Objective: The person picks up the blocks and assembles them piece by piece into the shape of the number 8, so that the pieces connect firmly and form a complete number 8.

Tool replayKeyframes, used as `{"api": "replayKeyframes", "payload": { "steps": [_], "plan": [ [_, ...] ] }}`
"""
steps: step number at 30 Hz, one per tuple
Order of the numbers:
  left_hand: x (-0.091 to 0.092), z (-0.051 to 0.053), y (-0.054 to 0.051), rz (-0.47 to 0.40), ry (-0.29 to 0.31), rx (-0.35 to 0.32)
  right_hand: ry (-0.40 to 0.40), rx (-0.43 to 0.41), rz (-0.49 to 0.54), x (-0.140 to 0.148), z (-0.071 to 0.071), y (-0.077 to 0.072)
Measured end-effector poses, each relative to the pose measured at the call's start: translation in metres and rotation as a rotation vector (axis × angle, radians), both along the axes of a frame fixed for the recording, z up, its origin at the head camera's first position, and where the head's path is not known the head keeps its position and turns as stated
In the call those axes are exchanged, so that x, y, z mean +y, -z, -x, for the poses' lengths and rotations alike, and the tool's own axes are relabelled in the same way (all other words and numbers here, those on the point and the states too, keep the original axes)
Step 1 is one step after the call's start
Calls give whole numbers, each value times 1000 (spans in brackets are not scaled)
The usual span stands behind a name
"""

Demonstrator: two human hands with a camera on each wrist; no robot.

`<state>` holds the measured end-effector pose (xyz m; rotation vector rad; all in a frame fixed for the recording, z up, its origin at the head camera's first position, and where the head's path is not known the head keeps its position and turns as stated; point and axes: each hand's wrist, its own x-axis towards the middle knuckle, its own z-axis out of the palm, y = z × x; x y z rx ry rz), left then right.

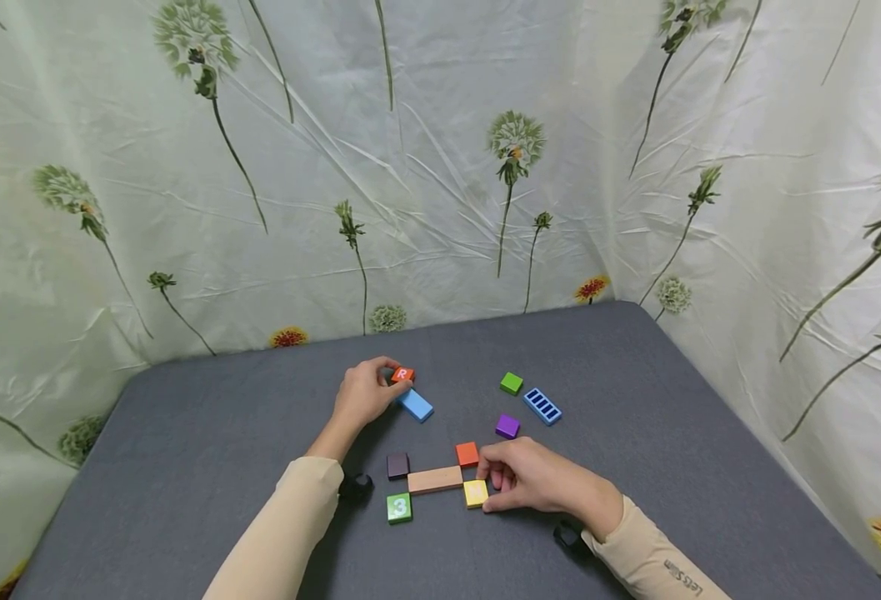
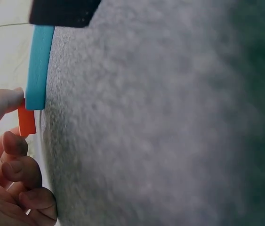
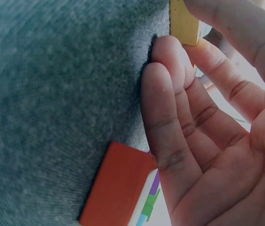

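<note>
My left hand (image 1: 363, 392) pinches a red-orange block (image 1: 402, 375) marked with a white R, at the upper end of a plain light blue block (image 1: 415, 405). In the left wrist view, the thumb lies by the end of the blue block (image 2: 39, 70), and the other fingers are curled. My right hand (image 1: 530, 477) pinches a yellow block (image 1: 475, 493) between thumb and index finger, at the right end of a tan bar (image 1: 435, 480). An orange block (image 1: 467, 454) sits above the yellow one. In the right wrist view, a red block (image 3: 116, 186) lies beside the little finger.
By the bar's left end lie a dark block (image 1: 397, 466) and a green block (image 1: 399, 507) with a 3. Farther right are a purple block (image 1: 508, 427), a green block (image 1: 511, 383) and a blue block with dark bars (image 1: 543, 406). Flowered cloth (image 1: 440, 167) hangs behind the grey table (image 1: 207, 450).
</note>
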<state>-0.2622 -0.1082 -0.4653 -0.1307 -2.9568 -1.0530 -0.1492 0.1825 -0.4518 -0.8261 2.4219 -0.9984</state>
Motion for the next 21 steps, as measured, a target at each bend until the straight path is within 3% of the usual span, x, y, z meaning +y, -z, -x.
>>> {"api": "replayKeyframes", "payload": {
  "steps": [14,21],
  "plan": [
    [-12,-8,2,-32,11,8,-1,15,-4,0,-1,0],
    [-15,-17,-5,-47,12,29,-5,22,-6,-1,0,-1]
  ]
}}
